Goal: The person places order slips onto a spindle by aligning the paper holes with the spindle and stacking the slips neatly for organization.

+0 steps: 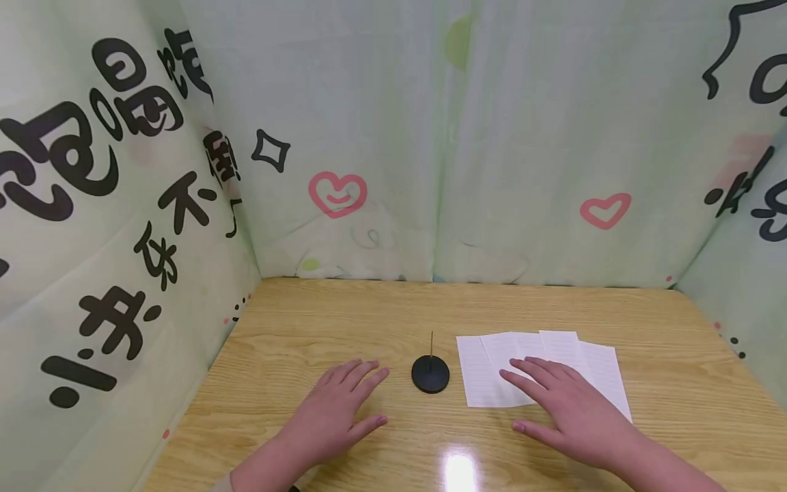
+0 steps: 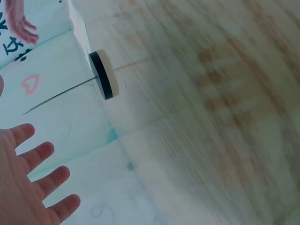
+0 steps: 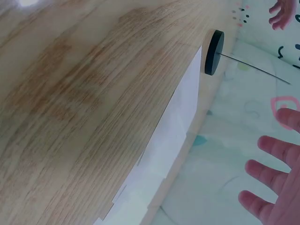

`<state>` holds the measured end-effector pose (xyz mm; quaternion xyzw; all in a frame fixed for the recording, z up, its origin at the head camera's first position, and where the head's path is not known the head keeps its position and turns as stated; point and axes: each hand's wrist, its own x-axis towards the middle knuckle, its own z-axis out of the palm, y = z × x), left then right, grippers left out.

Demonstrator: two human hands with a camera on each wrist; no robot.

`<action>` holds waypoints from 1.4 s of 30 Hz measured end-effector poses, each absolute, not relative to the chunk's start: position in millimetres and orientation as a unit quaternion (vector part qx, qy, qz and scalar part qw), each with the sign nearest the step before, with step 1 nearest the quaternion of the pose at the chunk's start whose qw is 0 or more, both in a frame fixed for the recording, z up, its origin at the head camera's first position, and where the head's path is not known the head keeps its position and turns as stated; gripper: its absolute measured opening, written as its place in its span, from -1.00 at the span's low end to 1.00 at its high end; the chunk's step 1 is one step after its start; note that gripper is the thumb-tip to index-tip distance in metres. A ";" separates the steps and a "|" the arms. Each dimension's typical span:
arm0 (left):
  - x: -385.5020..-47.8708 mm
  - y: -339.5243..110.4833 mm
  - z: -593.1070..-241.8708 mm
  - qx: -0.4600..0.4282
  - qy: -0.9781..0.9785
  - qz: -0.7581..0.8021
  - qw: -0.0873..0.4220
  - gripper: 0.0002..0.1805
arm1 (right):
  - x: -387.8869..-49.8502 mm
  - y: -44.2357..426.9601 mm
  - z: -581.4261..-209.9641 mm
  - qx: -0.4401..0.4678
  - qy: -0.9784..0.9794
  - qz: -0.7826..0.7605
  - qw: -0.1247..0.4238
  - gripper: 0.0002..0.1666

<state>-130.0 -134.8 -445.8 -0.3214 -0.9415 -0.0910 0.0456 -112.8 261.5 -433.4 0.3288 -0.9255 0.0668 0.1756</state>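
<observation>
And here, both hands are seen released: the left hand [image 1: 335,417], at lower left of centre in the head view, is held with fingers spread and nothing grasped; the right hand [image 1: 572,413], at lower right, is held likewise, seen across part of the paper sheets [image 1: 476,369]. Between them, below the centre of the frame, a black base [image 1: 430,376] is set on the wooden table [image 1: 320,307], its upright pin [image 1: 432,344] bare. Just to its right, the sheets are fanned out, overlapping. None is pierced, none is gripped. Judging by that, nothing is done yet; all the handling seems left.
</observation>
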 end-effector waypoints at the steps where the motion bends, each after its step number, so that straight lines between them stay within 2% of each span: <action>1: -130.3 -134.1 -445.9 -0.322 -0.941 -0.096 0.040 -0.27 | -112.9 261.5 -433.6 0.324 -0.928 0.069 0.170 -0.18; 9: -134.7 -127.6 -451.6 -0.310 -0.940 -0.140 -0.004 -0.29 | -117.6 266.5 -435.9 0.294 -0.944 0.093 0.119 -0.38; 13: -137.4 -124.8 -454.4 -0.306 -0.939 -0.158 -0.020 -0.31 | -123.0 270.8 -437.7 0.278 -0.950 0.100 0.098 -0.41; 24: -150.0 -111.5 -459.5 -0.266 -0.940 -0.196 -0.083 -0.32 | -145.6 280.0 -437.3 0.230 -0.966 0.108 0.041 -0.32; 42: -177.8 -95.7 -471.6 -0.261 -0.927 -0.240 -0.121 -0.35 | -198.5 292.9 -446.8 0.206 -0.968 0.139 -0.014 -0.24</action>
